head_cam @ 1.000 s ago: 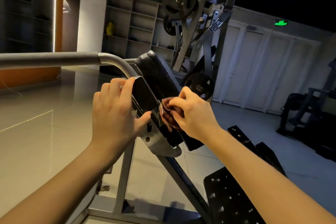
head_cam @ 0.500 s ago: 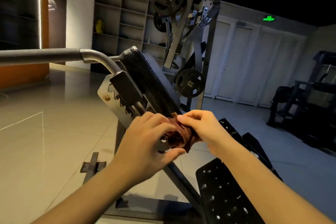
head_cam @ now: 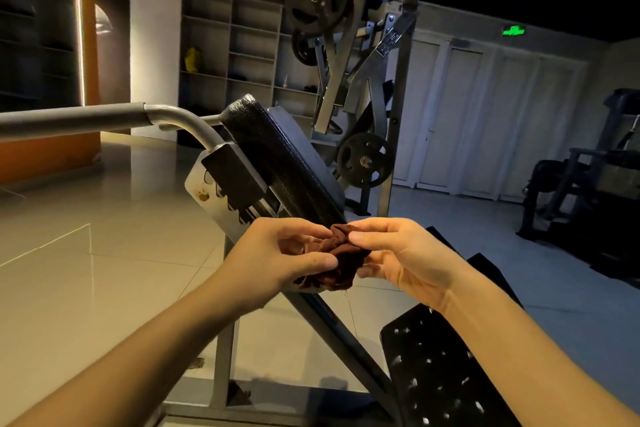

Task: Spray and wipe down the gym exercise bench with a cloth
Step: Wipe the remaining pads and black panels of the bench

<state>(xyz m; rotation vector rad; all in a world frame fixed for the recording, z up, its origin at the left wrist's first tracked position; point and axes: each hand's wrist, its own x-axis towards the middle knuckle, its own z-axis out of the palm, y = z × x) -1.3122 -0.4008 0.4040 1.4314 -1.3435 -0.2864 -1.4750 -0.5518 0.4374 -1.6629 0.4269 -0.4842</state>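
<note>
Pinching brown cloth point(head_cam: 341, 258), left hand point(head_cam: 273, 260) and right hand point(head_cam: 405, 260) both, black bench pad point(head_cam: 277, 156) behind, glossy tiled floor point(head_cam: 104, 270)

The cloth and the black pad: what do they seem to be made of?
The cloth looks like soft brown fabric, perhaps terry: it bunches in folds. The pad seems a black vinyl or leather-like cover: grainy texture, slight sheen.

Cloth point(head_cam: 341, 258) between left hand point(head_cam: 277, 258) and right hand point(head_cam: 403, 256), before bench pad point(head_cam: 280, 163).
</note>
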